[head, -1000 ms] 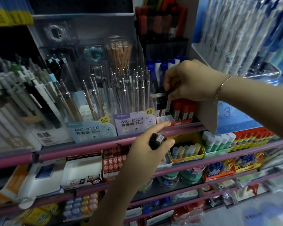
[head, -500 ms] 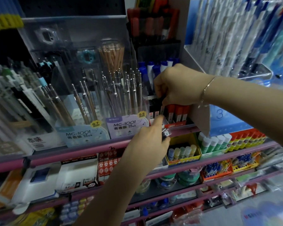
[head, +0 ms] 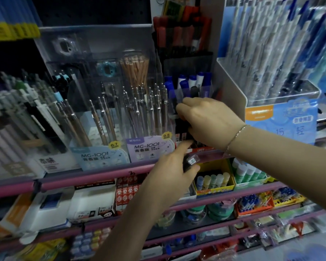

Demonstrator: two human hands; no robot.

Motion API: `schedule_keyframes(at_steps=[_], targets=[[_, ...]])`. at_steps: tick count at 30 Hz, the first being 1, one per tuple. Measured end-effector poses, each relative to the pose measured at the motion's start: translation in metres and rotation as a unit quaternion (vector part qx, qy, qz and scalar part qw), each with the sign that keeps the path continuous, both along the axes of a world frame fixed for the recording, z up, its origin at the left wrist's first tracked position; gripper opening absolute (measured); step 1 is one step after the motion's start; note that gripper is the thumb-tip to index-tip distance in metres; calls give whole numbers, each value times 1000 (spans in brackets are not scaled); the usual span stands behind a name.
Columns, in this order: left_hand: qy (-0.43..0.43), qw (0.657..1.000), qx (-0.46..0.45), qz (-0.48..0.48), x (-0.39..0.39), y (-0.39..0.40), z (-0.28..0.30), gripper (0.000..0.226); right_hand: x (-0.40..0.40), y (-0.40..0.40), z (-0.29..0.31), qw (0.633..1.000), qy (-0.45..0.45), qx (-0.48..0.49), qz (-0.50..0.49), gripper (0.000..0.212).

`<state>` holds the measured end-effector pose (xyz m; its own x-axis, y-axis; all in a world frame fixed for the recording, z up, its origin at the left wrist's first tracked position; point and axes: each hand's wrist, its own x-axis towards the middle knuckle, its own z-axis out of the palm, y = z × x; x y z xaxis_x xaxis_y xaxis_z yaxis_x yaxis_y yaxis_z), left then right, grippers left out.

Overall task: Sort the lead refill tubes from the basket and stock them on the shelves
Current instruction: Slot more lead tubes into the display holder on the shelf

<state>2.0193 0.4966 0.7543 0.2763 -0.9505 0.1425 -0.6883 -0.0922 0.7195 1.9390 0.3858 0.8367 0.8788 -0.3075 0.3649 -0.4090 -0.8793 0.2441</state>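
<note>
Two hands work at the pink-edged shelf (head: 94, 178). The left hand (head: 169, 178) curls round one small black lead refill tube with a white label (head: 190, 161), its forefinger stretched up to the red-and-white tray of upright dark refill tubes (head: 183, 129); how many stand there cannot be counted. The right hand (head: 209, 119), knuckles up and wrist bent down, pinches tubes in that tray. Beside it stand two clear display boxes of silver mechanical pencils (head: 149, 117), labelled 0.7 and 0.5. Below, a yellow box holds four pastel glue sticks (head: 213, 180).
</note>
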Motion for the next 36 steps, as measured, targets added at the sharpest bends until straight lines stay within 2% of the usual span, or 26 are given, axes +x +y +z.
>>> schedule_keyframes(at_steps=[4,7,9,11,14,18,23,30,32,35,36], targets=[[160,985,-56,15,-1,13,-6,21,-8,3,10,998,-23,52,-3,20],[314,947,-63,-22,-1,20,-6,10,-23,11,17,990,-103,96,12,17],[412,907,-62,-60,-2,22,-4,8,-33,23,18,970,-151,188,16,14],[464,880,-66,-84,-4,24,0,8,-42,36,16,939,-133,316,18,11],[482,865,-66,-124,-6,28,6,7,-51,43,8,897,-76,435,6,16],[458,875,-63,-145,-10,31,7,16,-59,40,4,835,-143,532,1,11],[544,823,-77,-144,-15,38,6,17,-66,41,6,719,-209,663,24,10],[625,768,-143,18,-15,45,0,27,-61,52,-4,689,-308,655,26,17],[611,771,-170,57,-15,49,-1,28,-62,59,-7,695,-278,662,30,14],[568,800,-168,96,-15,52,-4,36,-61,68,-16,731,-187,655,21,11],[571,799,-160,97,-16,53,-4,37,-60,70,-19,736,-155,658,18,13]])
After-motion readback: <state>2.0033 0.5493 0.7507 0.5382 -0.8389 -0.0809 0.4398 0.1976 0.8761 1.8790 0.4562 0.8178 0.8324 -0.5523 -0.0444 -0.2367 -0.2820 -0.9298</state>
